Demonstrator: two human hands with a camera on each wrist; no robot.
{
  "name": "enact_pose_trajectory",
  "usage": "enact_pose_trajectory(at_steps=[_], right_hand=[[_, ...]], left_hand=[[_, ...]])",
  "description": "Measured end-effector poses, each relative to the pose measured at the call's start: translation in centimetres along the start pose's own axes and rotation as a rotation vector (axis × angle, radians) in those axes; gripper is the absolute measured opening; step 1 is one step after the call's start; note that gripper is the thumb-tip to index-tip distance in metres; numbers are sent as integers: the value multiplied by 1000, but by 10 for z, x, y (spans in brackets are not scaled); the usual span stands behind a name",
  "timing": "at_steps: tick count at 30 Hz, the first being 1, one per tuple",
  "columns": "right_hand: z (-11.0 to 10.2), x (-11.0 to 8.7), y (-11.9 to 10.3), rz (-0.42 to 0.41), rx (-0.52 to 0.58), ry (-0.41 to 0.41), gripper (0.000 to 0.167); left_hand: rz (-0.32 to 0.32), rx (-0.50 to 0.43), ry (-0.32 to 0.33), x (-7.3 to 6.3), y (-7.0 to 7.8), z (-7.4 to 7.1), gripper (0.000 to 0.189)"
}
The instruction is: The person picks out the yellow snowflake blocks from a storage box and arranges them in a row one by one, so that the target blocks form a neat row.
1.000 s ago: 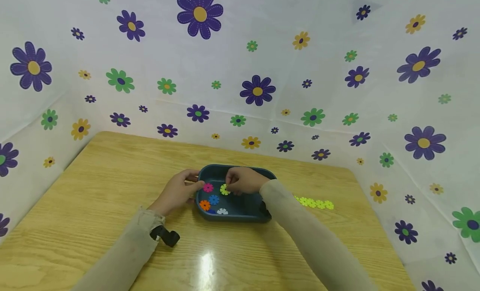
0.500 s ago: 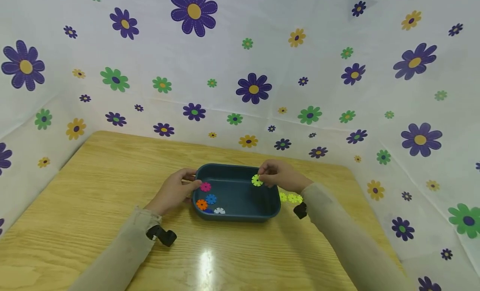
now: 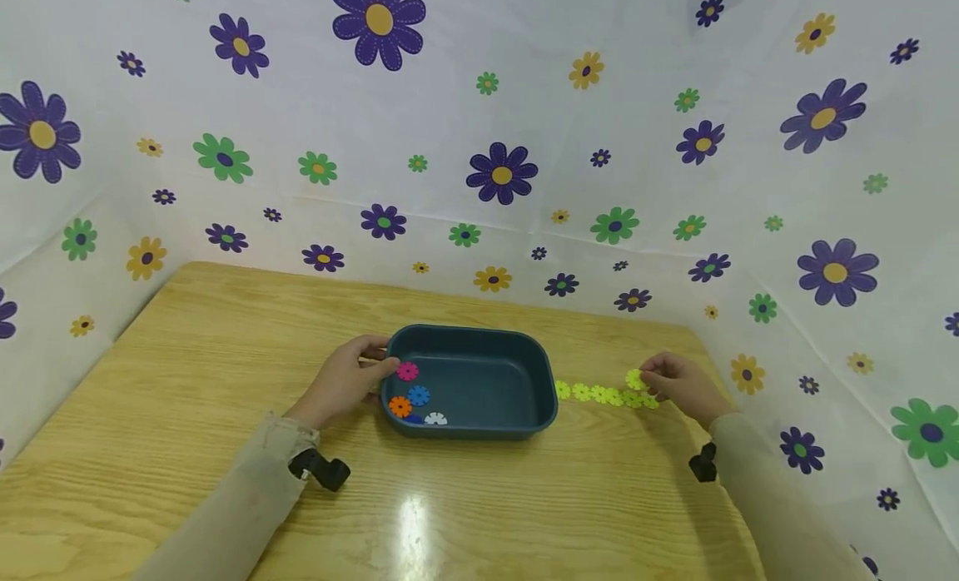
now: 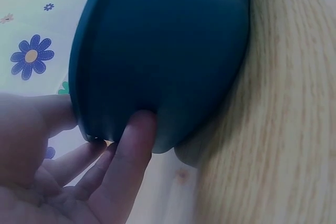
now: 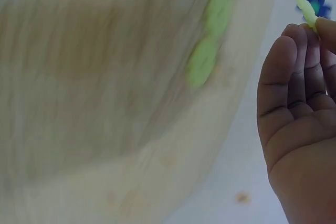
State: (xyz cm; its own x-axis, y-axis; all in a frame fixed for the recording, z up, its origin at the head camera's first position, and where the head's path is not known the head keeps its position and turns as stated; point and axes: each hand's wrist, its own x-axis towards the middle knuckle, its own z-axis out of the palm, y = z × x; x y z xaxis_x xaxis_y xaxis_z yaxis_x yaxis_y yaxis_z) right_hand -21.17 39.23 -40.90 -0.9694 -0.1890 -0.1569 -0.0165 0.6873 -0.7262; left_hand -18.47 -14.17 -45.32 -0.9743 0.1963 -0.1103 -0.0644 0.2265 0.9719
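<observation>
In the head view, a dark blue plastic tray point(image 3: 479, 385) sits in the middle of the table. My left hand point(image 3: 345, 383) grips its left end, thumb at the rim; the left wrist view shows the thumb and fingers on both sides of the wall point(image 4: 152, 51). Between thumb and fingertips, my right hand point(image 3: 683, 388) pinches a yellow-green snowflake disc point(image 3: 634, 379). That disc is above the right end of a row of matching discs point(image 3: 598, 394) on the table. In the right wrist view the held disc point(image 5: 305, 8) appears edge-on.
Inside the tray's left part lie a pink disc point(image 3: 408, 371), a blue disc point(image 3: 419, 395), an orange disc point(image 3: 400, 407), a white disc point(image 3: 435, 419) and a partly hidden dark blue one. A flower-patterned cloth point(image 3: 442, 123) stands behind the wooden table point(image 3: 479, 498).
My right hand has lifted the yellow-green disc out of the tray and carried it rightward to the far end of the row. The left hand keeps its grip on the tray.
</observation>
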Motion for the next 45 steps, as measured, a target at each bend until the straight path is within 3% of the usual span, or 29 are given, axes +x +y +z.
enact_pose_trajectory(at_steps=[6,13,28,36,41,45], right_hand=[[-23,-17,44,130,-45,64,37],[-21,-17,71,238,-66,74,36],[-14,-18,71,243,-169,109,35],[-13,-23,66,271,-135,124,41],[-4,-22,52,251,-69,192,48],[17,-18,29,203,-37,287,51]], left_hand=[[6,5,5,-1,-2,-2,55],[14,13,3,-2,-2,-3,54],[12,19,2,0,-2,-1,55],[13,32,-3,2,-6,-1,54],[17,27,-8,-2,-5,-3,55],[12,35,-9,-3,-8,-7,55]])
